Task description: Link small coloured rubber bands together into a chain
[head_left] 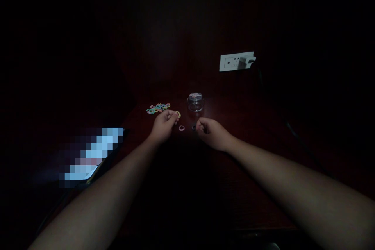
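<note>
My right hand (pixel 213 134), just right of centre, curls at a dark ring (pixel 193 127); I cannot tell whether I grip it. A pink ring (pixel 181 128) lies near centre. My left hand (pixel 164 125), left of it, pinches a yellow band (pixel 178 114). Beyond, coloured bands (pixel 158 108) lie centre-left, a jar (pixel 195 104) stands mid-frame, a socket (pixel 231 62) sits upper right.

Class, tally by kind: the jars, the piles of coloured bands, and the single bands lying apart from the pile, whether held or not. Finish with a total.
Jar: 1
Pile of coloured bands: 1, too tangled to count singly
Single bands: 3 (yellow band in the left hand, pink band, dark band by the right hand)
Total: 5
</note>
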A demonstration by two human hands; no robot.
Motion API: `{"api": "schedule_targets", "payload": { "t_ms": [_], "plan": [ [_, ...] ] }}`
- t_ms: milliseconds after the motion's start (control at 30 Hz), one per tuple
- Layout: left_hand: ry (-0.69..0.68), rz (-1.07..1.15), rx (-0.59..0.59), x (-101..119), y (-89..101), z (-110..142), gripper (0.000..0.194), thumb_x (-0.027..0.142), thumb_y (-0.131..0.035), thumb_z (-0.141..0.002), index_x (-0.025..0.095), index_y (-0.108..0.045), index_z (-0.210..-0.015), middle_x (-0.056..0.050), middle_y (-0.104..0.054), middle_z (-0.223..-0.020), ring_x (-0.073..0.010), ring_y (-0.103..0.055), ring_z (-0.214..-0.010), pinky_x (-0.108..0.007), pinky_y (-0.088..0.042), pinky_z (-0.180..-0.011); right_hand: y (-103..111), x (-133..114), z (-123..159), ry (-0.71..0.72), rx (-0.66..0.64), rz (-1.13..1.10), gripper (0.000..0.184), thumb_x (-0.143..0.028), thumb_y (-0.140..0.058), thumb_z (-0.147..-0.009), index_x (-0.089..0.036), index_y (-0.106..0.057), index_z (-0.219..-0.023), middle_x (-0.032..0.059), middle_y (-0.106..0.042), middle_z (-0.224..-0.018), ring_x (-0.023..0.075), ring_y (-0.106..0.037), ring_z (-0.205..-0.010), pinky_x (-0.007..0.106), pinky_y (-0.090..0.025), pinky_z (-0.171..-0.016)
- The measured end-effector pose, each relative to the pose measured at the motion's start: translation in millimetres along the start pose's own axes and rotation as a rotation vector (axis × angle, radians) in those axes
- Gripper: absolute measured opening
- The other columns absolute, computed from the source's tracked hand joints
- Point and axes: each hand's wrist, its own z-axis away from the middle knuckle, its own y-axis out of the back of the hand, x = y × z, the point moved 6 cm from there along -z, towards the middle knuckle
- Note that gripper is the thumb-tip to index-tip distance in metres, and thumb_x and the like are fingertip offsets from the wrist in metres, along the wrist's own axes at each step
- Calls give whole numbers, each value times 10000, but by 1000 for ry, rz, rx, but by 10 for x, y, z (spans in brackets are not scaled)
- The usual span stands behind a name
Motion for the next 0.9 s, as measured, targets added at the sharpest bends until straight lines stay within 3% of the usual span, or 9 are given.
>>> {"api": "schedule_targets", "payload": {
  "t_ms": [300,900],
  "plan": [
    [2,24,-194,66,-224,121,232,337,-612,-706,126,-524,-741,3,-562,-639,-87,-512,-585,-208,-389,-558,-12,0,-6,-20,-1,-28,108,-273,-502,-750,-178,-462,-717,-57,-437,-528,69,-375,-460,201,-276,-448],
    [27,7,-336,63,-343,200,214,305,-631,-704,119,-547,-771,5,-577,-678,-64,-497,-572,-175,-368,-515,19,-89,12,37,36,-85,138,-279,-539,-747,-172,-464,-703,-63,-413,-521,67,-351,-470,204,-254,-461]
  ]
}}
